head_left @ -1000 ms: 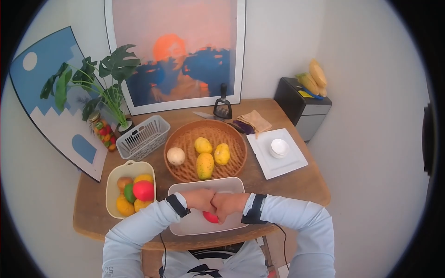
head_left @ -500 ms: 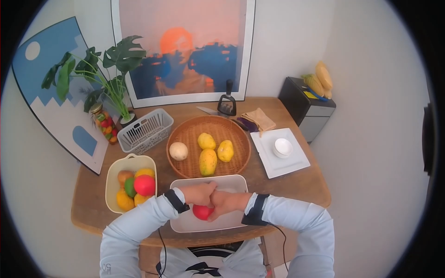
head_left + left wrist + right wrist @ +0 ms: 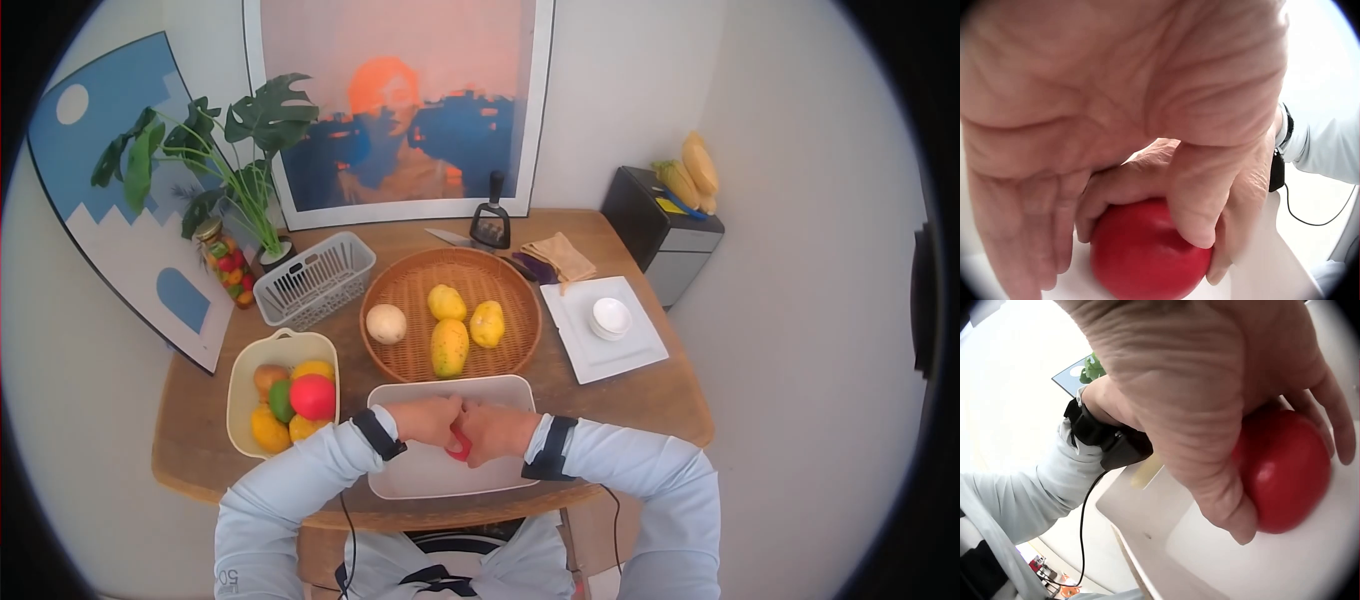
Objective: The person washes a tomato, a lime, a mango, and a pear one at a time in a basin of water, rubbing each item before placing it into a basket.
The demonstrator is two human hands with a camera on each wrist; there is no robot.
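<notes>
A smooth red tomato with a dimple is inside the white tub, mostly covered by both hands in the head view. My right hand grips it from above, with thumb and fingers on opposite sides. Over the same tub, my left hand meets the right one. In the left wrist view its thumb lies against the tomato near the dimple, while its other fingers point down, fairly straight, beside it.
A cream basket of mixed fruit stands left of the tub. Behind it is a round wicker tray with yellow fruit and a pale round one. A grey basket, a knife and a white plate bearing a small bowl surround these.
Half a second ago the tomato showed more, further left in the tub; now the hands cover most of it. The right hand has shifted slightly right, and the view has tilted a little.
</notes>
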